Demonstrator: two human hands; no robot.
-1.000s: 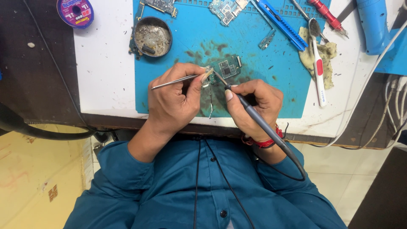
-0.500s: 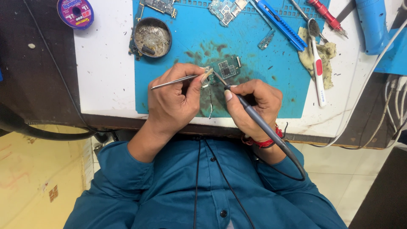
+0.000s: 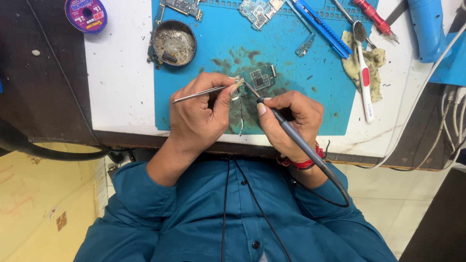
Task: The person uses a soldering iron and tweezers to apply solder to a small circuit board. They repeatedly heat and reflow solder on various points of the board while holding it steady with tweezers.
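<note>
We see the left hand [image 3: 199, 114] with its grip clamped on a pair of metal tweezers [image 3: 201, 92], their tips meeting the left edge of a small green circuit board [image 3: 259, 79]; the right hand [image 3: 291, 116] has its grip closed around a grey soldering iron [image 3: 291, 133], held like a pen, its tip touching the same edge of the board; the board lies on a blue work mat [image 3: 213, 43] on the table [image 3: 119, 73], just at 12 o'clock from both hands. At 11 o'clock from the board stands a round tin [image 3: 174, 42] of dirty flux or residue; at 3 o'clock, well apart, lies a white toothbrush [image 3: 364, 80] across a yellowish cloth [image 3: 374, 60]; at 1 o'clock rests a blue utility knife [image 3: 323, 28]; a purple solder spool [image 3: 86, 13] sits at 10 o'clock, off the mat; the iron's dark cable [image 3: 335, 187] loops past a red wristband [image 3: 301, 162].
</note>
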